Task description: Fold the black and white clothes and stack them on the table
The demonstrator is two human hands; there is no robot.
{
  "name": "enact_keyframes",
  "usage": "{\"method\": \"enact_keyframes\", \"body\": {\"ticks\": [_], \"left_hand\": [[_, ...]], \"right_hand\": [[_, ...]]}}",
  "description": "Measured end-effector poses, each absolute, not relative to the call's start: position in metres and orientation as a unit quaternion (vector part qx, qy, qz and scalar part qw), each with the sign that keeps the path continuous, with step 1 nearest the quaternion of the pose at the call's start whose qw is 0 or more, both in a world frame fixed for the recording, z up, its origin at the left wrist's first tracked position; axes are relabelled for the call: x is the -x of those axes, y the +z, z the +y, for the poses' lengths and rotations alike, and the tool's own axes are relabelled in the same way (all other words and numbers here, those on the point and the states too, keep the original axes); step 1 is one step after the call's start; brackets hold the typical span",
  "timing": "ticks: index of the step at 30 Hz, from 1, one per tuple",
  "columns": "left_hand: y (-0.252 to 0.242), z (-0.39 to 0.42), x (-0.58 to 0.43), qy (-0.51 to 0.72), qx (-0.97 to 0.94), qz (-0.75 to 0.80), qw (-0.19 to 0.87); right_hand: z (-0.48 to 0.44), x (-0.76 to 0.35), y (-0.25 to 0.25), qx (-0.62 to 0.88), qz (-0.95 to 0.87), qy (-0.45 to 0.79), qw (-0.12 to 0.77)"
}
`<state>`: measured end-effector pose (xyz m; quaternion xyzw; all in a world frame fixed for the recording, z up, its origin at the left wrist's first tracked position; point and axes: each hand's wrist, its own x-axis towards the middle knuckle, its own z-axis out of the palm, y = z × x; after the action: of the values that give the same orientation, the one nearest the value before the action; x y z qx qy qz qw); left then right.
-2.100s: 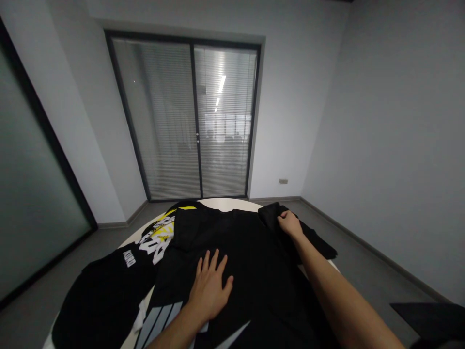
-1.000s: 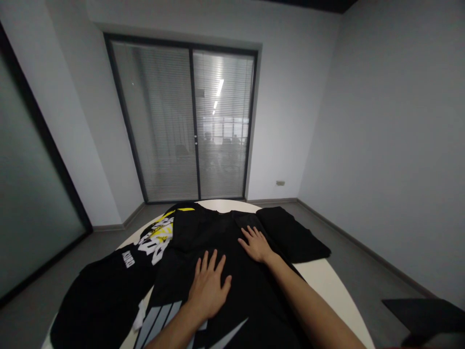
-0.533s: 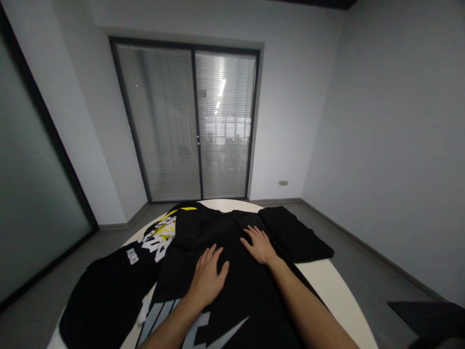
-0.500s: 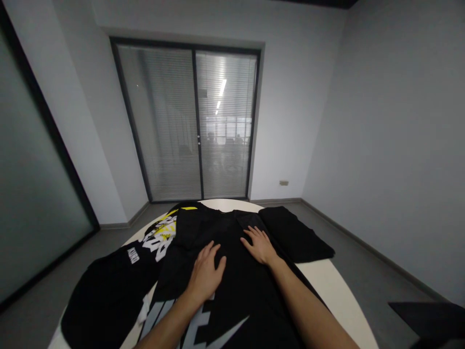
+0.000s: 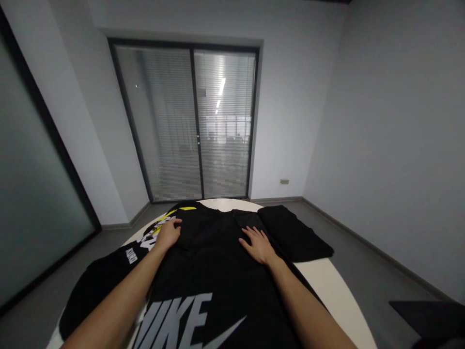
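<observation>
The right hand (image 5: pixel 258 245) lies palm down with its fingers (image 5: pixel 249 232) spread flat, pinching nothing, on the upper right part of a black T-shirt (image 5: pixel 218 261). The left hand (image 5: pixel 169 232) rests at the shirt's upper left edge, by the shoulder; its fingers (image 5: pixel 177 222) curl loosely over the fabric edge, and it is not clear whether they grip the cloth or only press on it. Both bare forearms reach in from the bottom of the view, one on each side of the shirt's middle.

The black T-shirt is spread over a round white counter (image 5: pixel 337 295), its collar end pointing away from the viewer. A large grey logo (image 5: pixel 181 322) fills its near part, between the two forearms. A black sleeve (image 5: pixel 294 232) lies flat to the right of the right hand, reaching out over the counter's rim.

Just left of the left hand, partly under the shirt, lies a second black garment (image 5: pixel 105 276) with white and yellow printed lettering (image 5: pixel 156 232).

Beyond the counter stands a sliding glass door (image 5: pixel 192 121) with closed blinds, set in a grey wall.
</observation>
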<state>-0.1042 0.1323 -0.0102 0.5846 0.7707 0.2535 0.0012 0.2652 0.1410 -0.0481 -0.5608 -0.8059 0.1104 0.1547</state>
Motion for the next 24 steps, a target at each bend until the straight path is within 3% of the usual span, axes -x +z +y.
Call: {"method": "enact_keyframes", "body": {"ticks": [13,24], "left_hand": [[-0.030,0.128,0.101,0.219,-0.642,0.730,-0.080],[-0.032,0.126,0.099,0.251,-0.616,0.743,-0.073]], "right_hand": [[0.136,-0.263,-0.043,0.559,-0.812,0.103,0.133],[0.133,-0.262,-0.041,0.538,-0.823,0.085,0.162]]}}
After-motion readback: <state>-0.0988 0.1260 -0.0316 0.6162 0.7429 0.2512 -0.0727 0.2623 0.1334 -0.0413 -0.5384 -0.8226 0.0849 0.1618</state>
